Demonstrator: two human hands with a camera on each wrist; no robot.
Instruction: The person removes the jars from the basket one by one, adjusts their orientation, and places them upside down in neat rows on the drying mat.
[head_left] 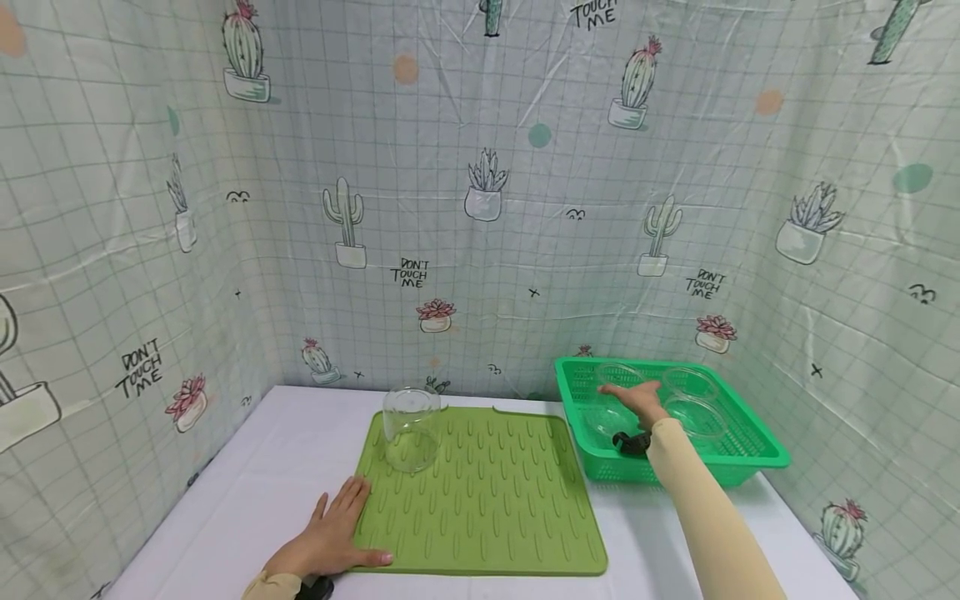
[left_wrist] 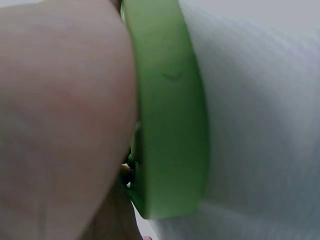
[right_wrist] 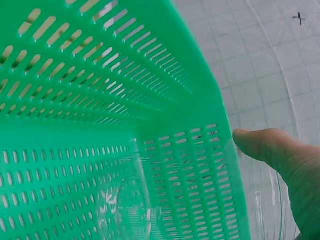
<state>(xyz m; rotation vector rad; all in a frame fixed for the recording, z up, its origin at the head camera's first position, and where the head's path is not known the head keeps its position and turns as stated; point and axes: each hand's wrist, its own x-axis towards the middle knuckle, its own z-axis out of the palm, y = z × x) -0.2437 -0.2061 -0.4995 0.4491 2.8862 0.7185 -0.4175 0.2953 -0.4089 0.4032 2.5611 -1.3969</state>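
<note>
My left hand (head_left: pixel 330 533) lies with straight fingers at the left edge of the green ridged mat (head_left: pixel 495 500), thumb across the near corner. In the left wrist view a blurred green strip (left_wrist: pixel 170 125) sits beside skin. A clear glass cup (head_left: pixel 411 442) stands at the mat's far left. My right hand (head_left: pixel 639 404) is over the green slotted basket (head_left: pixel 750 458), thumb stretched leftward. Just below the thumb (right_wrist: pixel 265 145) are clear curved walls of a glass (right_wrist: pixel 272 210). The right hand's other fingers are mostly hidden; I see no firm grip.
Inside the basket are several clear round glass containers (head_left: pixel 696 417); their edges are faint. The basket stands at the table's back right, beside the mat. White cloth covers the table (head_left: pixel 217 508). A cactus-print curtain (head_left: pixel 480 250) encloses the back and sides.
</note>
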